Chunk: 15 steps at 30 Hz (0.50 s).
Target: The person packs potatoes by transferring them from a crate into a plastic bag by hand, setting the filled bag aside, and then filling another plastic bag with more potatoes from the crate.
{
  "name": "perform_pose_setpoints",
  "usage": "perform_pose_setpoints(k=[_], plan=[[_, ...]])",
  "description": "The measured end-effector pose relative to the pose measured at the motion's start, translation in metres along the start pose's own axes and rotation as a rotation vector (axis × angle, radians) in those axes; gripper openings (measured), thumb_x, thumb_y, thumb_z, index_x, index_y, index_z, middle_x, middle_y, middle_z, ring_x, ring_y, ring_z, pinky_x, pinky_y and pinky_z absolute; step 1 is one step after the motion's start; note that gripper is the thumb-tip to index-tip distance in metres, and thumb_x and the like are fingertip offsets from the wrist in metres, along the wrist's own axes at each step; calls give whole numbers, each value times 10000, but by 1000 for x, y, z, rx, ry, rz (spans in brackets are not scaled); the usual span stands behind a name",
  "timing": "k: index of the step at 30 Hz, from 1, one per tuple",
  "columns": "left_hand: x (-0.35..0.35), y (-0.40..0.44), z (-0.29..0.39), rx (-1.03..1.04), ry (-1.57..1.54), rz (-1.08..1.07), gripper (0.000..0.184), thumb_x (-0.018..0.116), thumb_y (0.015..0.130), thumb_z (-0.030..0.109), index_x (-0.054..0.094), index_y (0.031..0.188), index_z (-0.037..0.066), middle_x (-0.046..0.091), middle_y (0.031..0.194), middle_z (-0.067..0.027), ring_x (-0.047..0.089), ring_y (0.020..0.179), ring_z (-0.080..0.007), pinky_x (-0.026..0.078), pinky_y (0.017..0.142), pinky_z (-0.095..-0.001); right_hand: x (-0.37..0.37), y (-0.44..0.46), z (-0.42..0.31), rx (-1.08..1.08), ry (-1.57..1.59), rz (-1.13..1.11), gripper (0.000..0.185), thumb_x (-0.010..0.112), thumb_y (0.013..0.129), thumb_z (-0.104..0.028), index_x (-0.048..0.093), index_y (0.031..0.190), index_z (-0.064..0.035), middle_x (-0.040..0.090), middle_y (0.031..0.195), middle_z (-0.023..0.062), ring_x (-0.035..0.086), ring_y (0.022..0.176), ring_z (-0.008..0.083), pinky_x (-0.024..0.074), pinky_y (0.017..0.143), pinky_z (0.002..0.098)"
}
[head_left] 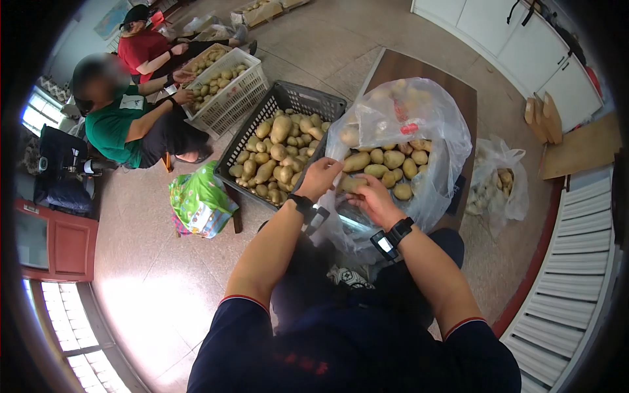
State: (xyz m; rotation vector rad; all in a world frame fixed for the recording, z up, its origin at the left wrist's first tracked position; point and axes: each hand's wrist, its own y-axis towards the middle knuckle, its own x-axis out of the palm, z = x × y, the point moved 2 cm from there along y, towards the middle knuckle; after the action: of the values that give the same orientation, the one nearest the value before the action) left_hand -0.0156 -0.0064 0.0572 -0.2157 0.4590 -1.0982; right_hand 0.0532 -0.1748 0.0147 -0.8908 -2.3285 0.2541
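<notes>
A clear plastic bag [445, 131] lies wide open in front of me, with several potatoes [393, 159] inside. My right hand [379, 202] is at the near side of the bag's mouth, its fingers closed around a potato [352, 184]. Just left of it, my left hand [320, 179] is by the bag's left edge with thumb and fingers drawn together; whether they pinch the plastic I cannot make out. Left of the bag stands a dark crate [226, 155] heaped with potatoes [265, 171].
A brown table [419, 63] is behind the bag. To the right, another plastic bag [498, 187] sits on the floor near a radiator [563, 262]. A green bag [203, 196] lies left of the crate. Two people sit at the upper left beside white crates [239, 101] of potatoes.
</notes>
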Motion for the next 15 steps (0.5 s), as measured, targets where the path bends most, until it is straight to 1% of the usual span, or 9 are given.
perform_pose_setpoints(k=[1,2,4,5,7,11,13,14,15], plan=[[0,-1,0,-65,-60,-87,429,591,902,400,597,1112,26,647,933,-69,625,608,-155,423,473,-271,6,1,-4,11,-20,-76,369,565,930,-165,469,1254,-16,609,1069,108,632,859,187,524,714,305],[-1,-2,1,-62,-60,-81,429,591,902,400,597,1112,26,647,933,-69,625,608,-155,423,473,-271,9,2,-9,9,-22,-82,369,565,930,-165,469,1254,-16,609,1069,108,632,859,187,524,714,305],[1,-2,-2,-136,-265,-203,409,581,917,422,594,1101,57,648,924,-64,613,592,-159,420,469,-270,24,-5,-24,70,-228,-38,325,556,958,-279,565,1161,-25,649,947,69,628,766,138,502,643,272],[2,1,-4,-153,-371,-287,383,579,927,428,591,1089,81,647,921,-60,597,579,-158,419,458,-270,30,-5,-29,71,-230,-40,325,556,958,-279,565,1161,-25,649,947,69,628,766,138,502,643,272],[-2,5,-8,-138,-459,-312,357,575,932,418,591,1066,88,645,918,-55,587,586,-159,423,468,-267,32,0,-34,19,-310,-58,337,538,972,-348,622,1083,-41,660,878,43,610,683,111,479,589,257],[-14,20,-18,-204,-643,-277,300,578,935,374,589,1022,87,625,896,-63,574,628,-195,451,524,-309,26,20,-33,-62,-415,-52,346,504,991,-377,612,1080,-61,649,888,24,596,707,98,451,593,232],[-23,27,-24,-218,-720,-224,284,590,931,363,586,1031,97,620,901,-62,573,646,-211,454,536,-317,13,34,-22,-129,-541,53,339,557,958,-338,605,1105,-36,669,902,51,638,732,169,487,638,283],[-28,31,-28,-232,-797,-172,271,602,927,353,584,1039,107,615,907,-61,572,664,-226,458,547,-325,5,38,-15,-128,-540,53,339,557,958,-338,605,1105,-36,669,902,51,638,732,169,487,638,283],[-35,35,-30,-226,-820,-148,260,605,928,331,581,1072,117,617,919,-67,572,679,-250,466,557,-332,1,40,-13,-265,-862,57,328,575,926,-289,607,1104,-15,666,949,102,646,778,257,501,682,351]])
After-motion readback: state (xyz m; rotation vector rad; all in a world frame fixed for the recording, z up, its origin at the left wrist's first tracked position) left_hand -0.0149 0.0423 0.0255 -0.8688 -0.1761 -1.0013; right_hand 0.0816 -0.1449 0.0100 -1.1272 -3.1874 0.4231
